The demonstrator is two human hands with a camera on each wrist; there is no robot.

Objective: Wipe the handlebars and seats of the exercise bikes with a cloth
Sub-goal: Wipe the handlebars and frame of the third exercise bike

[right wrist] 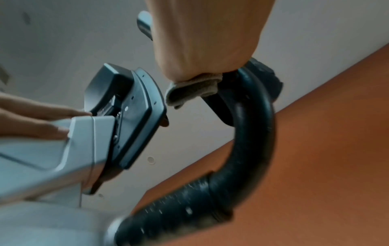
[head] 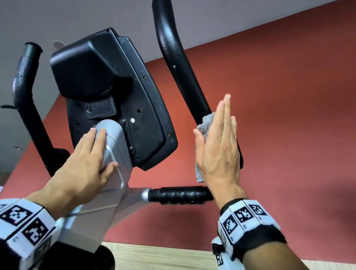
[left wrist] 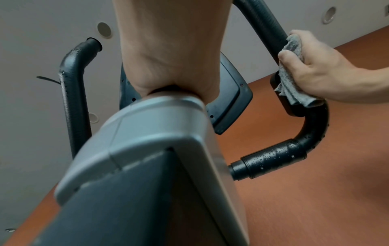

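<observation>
Head view: right hand (head: pixel 218 144) pinches cloth (head: pixel 205 125) against handlebar (head: pixel 172 48); no legible writing.

Count: exercise bike front, seen from below

One console (head: pixel 110 94); one silver post (head: pixel 109 171); two black handlebar arms, left handlebar (head: pixel 24 83) and right handlebar (head: pixel 173 43); one grey cloth (head: pixel 205 125); two hands, left hand (head: pixel 87 163) and right hand (head: pixel 220 147); two marker wristbands, left wristband (head: pixel 14 217) and right wristband (head: pixel 245 220).
</observation>
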